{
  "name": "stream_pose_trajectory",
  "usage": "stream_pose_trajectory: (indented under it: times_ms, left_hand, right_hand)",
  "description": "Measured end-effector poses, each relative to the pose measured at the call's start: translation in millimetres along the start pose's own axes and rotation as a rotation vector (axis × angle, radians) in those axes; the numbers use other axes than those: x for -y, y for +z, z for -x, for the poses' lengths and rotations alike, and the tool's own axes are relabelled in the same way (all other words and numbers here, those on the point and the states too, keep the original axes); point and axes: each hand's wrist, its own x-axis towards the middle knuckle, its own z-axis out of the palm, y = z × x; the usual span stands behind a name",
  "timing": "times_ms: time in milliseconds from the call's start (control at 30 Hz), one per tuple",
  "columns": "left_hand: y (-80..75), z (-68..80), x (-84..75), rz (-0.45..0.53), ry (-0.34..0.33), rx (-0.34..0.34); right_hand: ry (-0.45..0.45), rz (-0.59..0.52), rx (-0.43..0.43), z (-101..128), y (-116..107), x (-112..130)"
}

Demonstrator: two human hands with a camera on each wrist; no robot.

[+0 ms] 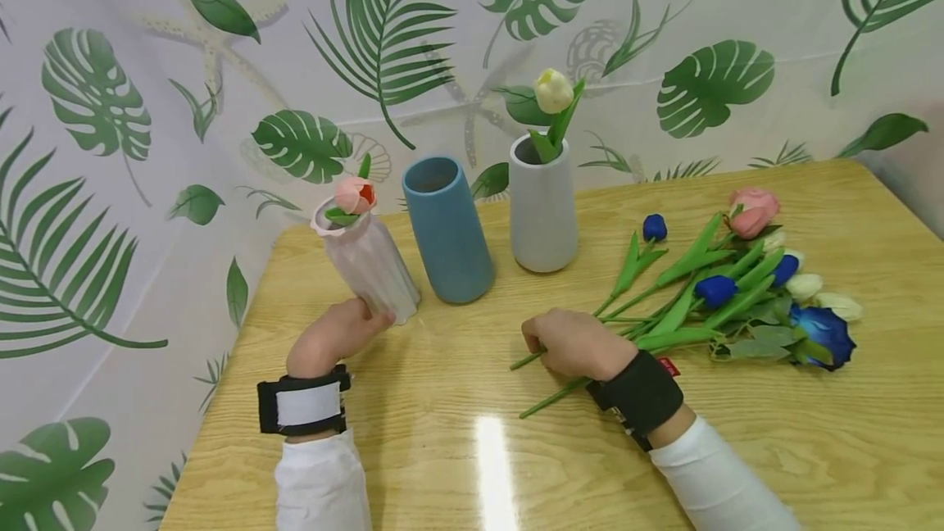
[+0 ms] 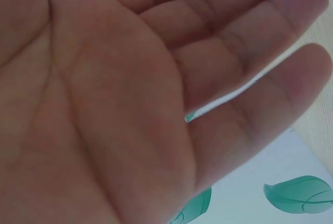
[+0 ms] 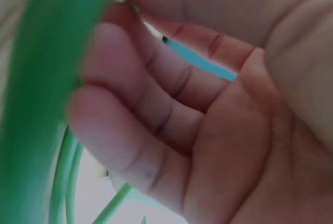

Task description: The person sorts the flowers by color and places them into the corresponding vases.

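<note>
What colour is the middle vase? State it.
Blue: the middle vase shows best in the head view.

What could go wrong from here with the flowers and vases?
The pink vase leans under the left hand and might tip over or knock the blue vase beside it. The right hand curls over stems from a tangled pile; lifting one may drag others along.

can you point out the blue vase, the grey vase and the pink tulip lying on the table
blue vase (image 1: 447, 236): head view, middle of its side wall
grey vase (image 1: 543, 215): head view, middle of its front wall
pink tulip (image 1: 752, 211): head view, on the bloom, at the far end of the pile
</note>
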Motion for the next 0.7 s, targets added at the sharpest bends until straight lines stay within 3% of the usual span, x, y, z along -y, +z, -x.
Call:
stream_pose_trajectory:
  times_ms: [200,333,400,600,700]
  left_hand:
    - [0.2,-0.3,-0.5,-0.006,0.002,0.004]
    - [0.3,-0.9,-1.4,-0.009,-0.005,0.002]
    - [0.1,-1.1,-2.0,-0.011,-0.006,0.005]
    - [1.0,-0.1,-2.8,0.023,0.001,0.012]
    - [1.8,-0.2,-3.7,0.049,-0.003,0.021]
  right_hand:
    - [-0.058,0.073,-0.091,0.4,2.8,-4.1]
    - [-0.043,0.010,-0.168,-1.2,1.2,-1.1]
    - [-0.024,-0.103,-0.201,-1.9,-1.0,1.2]
    - [0.065,-0.713,-0.298,-2.8,-5.3,9.8]
    - [0.083,-0.961,-0.375,-3.5,-3.6,15.0]
